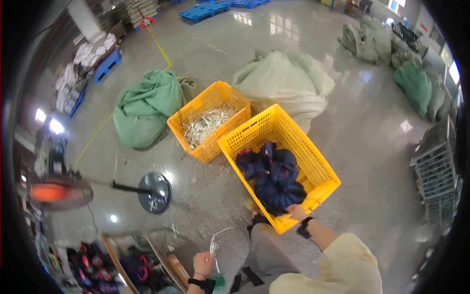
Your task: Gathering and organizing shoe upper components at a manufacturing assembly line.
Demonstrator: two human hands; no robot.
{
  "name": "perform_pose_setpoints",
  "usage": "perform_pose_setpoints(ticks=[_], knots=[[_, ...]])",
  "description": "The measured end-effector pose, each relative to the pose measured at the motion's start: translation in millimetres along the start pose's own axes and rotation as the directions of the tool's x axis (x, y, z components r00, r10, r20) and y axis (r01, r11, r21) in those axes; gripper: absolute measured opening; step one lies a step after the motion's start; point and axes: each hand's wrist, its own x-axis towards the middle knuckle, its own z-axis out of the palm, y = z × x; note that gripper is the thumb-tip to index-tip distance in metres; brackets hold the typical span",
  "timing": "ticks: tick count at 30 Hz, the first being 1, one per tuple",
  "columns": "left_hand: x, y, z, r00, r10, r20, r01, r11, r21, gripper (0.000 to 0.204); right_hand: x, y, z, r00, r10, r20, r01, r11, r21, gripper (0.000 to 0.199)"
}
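My left hand is closed on a thin white cord, whose loose end sticks up to the right. It is held low, above the floor beside my leg. My right hand reaches over the near edge of a yellow plastic crate with perforated walls. Its fingers are closed at the near edge of a dark navy bundle; the fingertips are partly hidden. More dark navy bundles with small pinkish-red parts lie in the crate, which stands tilted toward me.
An orange-yellow crate of whitish cords adjoins on the left. Behind stand a green sack and a pale sack. At left is a fan with a round black base. Open cartons hold dark-and-red items at lower left.
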Motion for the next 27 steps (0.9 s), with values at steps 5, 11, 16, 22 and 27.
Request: perform_pose_setpoints(ticks=[5, 11, 16, 22, 27], knots=[[200, 12, -101, 0.951, -0.166, -0.261, 0.171, 0.985, -0.006, 0.015, 81, 64, -52, 0.627, 0.762, -0.166, -0.767, 0.641, 0.045, 0.031], [396, 88, -169, 0.929, -0.303, -0.212, 0.127, 0.800, -0.587, 0.068, 107, 85, -58, 0.679, 0.733, 0.031, -0.724, 0.676, -0.137, 0.025], [391, 29, -98, 0.965, -0.127, 0.231, 0.224, 0.856, -0.466, 0.056, 147, 114, -13, 0.418, 0.908, 0.014, -0.869, 0.395, 0.298, 0.055], [232, -53, -32, 0.764, -0.318, 0.561, 0.453, 0.884, -0.115, 0.037, 231, 152, 52, 0.095, 0.995, 0.025, -0.476, 0.024, 0.879, 0.058], [167, 18, -55, 0.688, -0.457, 0.564, 0.664, 0.710, -0.235, 0.028, 249, 35, 49, 0.703, 0.662, -0.262, -0.587, 0.747, 0.313, 0.031]])
